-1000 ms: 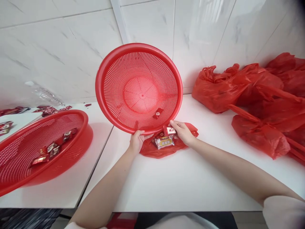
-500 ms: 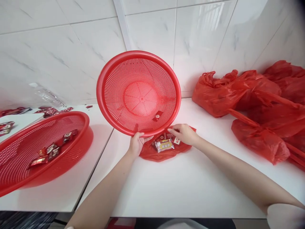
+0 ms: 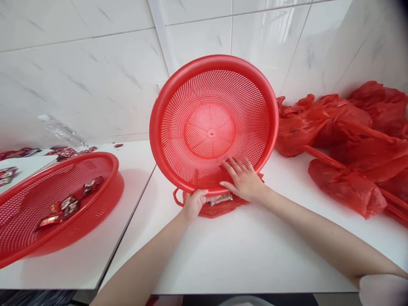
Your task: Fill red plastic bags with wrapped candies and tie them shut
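Observation:
My left hand point(image 3: 195, 204) grips the near rim of a red plastic colander point(image 3: 210, 131), which is tilted up so its inside faces me. Fingers spread, my right hand point(image 3: 244, 180) reaches over the rim into the lower right of the colander. Whether a small packet lies under those fingers is hidden. Below the rim, a red plastic bag point(image 3: 219, 210) lies on the table, partly covered by the colander. A wrapped snack bar point(image 3: 222, 198) shows at the bag's opening.
Another red colander point(image 3: 108, 182) with several wrapped snacks point(image 3: 68, 206) stands at the left. Filled red bags point(image 3: 347, 187) are heaped at the right. A clear plastic bottle point(image 3: 62, 131) lies near the tiled wall, and a seam point(image 3: 127, 225) divides the white tables.
The tilted colander has moved right and nearer, covering more of the bag. My right hand has gone from the bag's edge into the colander, over where a small red packet lay.

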`<state>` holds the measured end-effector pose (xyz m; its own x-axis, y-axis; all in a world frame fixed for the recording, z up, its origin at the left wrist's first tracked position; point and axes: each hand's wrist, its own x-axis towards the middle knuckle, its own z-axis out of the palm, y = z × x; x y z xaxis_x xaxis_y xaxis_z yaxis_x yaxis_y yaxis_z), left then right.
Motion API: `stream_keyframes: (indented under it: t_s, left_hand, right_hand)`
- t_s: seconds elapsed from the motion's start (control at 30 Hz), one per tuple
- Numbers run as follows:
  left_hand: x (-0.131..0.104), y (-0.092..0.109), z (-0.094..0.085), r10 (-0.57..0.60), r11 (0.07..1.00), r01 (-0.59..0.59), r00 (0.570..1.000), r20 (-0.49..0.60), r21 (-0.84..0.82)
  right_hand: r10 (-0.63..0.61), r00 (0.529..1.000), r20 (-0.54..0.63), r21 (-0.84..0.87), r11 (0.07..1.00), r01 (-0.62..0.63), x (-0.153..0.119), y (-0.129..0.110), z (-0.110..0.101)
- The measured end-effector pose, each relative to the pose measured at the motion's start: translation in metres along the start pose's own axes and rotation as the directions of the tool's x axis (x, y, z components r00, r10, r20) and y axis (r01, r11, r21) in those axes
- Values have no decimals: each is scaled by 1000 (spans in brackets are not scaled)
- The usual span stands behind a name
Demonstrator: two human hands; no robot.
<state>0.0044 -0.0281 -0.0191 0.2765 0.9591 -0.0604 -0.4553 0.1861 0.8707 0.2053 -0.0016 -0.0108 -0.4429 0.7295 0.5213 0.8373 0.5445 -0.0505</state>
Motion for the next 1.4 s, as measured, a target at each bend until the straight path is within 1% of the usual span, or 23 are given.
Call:
stream_keyframes:
  t_s: [0.1,0.17,0.27,0.43,0.5,0.57,0.63,0.7,0.77,0.8,0.87,0.93,0.97,1.03,1.1,1.13,1.2,1.23,1.27,1.3,1.33,1.37,1.4]
  left_hand:
    - [1,1,-2,4,1000,-4,1000,-22,13]
    - [4,3,-5,25,1000,-24,998,-56,13]
    - [7,5,-8,45,999,-45,995,-89,6]
    - [9,3,-9,24,1000,-23,994,-107,8]
    - [10,3,-10,15,1000,-14,994,-106,8]
    - [10,3,-12,27,1000,-26,993,-115,15]
    - [11,6,-13,73,997,-70,987,-143,25]
    - [12,10,-15,131,991,-127,974,-186,31]
    - [14,16,-17,181,983,-179,955,-233,32]
    - [14,20,-18,194,981,-192,948,-251,31]
    - [16,27,-20,197,980,-199,942,-271,21]
    - [17,32,-23,204,977,-212,939,-277,0]
    - [18,35,-24,211,975,-224,936,-283,-14]
    - [19,38,-26,225,968,-247,927,-299,-37]
    - [19,39,-28,222,968,-248,922,-317,-43]
    - [20,40,-29,219,969,-245,920,-325,-40]
    - [20,41,-30,218,969,-244,918,-332,-37]
    - [20,42,-30,218,969,-244,919,-330,-40]
    - [20,42,-31,217,969,-243,920,-326,-44]
    - [20,43,-31,215,969,-241,923,-319,-45]
    - [19,44,-31,213,971,-237,927,-309,-42]
    - [19,45,-32,211,972,-231,932,-296,-35]
    - [18,45,-32,206,975,-222,937,-281,-25]
  right_hand:
    - [-159,981,111,151,978,142,1,0,-4]
    - [-224,967,120,278,943,184,3,-1,-9]
    - [-192,978,79,382,912,148,6,-2,-14]
    - [-172,984,51,476,870,128,5,-2,-7]
    - [-134,990,44,547,832,88,5,-3,-5]
    - [-33,999,40,635,772,0,6,-3,-5]
    - [90,995,44,703,705,-95,7,-1,-8]
    - [173,984,41,732,665,-147,8,1,-11]
    - [164,985,46,744,653,-143,7,4,-13]
    - [115,992,60,745,656,-121,7,5,-14]
    - [-54,994,99,729,684,-36,6,6,-14]
    - [-241,963,120,672,734,100,6,7,-13]
    - [-306,946,110,620,765,175,7,7,-12]
    - [-360,931,61,469,833,292,7,5,-10]
    - [-364,931,7,307,887,345,6,3,-8]
    - [-356,935,-15,246,905,348,5,1,-7]
    - [-314,949,-43,205,926,316,3,-3,-6]
    - [-260,964,-57,229,936,266,2,-5,-6]
    - [-169,983,-69,284,941,182,1,-6,-6]
    - [-43,997,-70,368,927,65,1,-7,-7]
    - [111,992,-52,474,877,-73,2,-6,-7]
    - [272,962,-5,589,779,-217,3,-5,-8]
    - [415,907,78,696,629,-348,5,-4,-9]
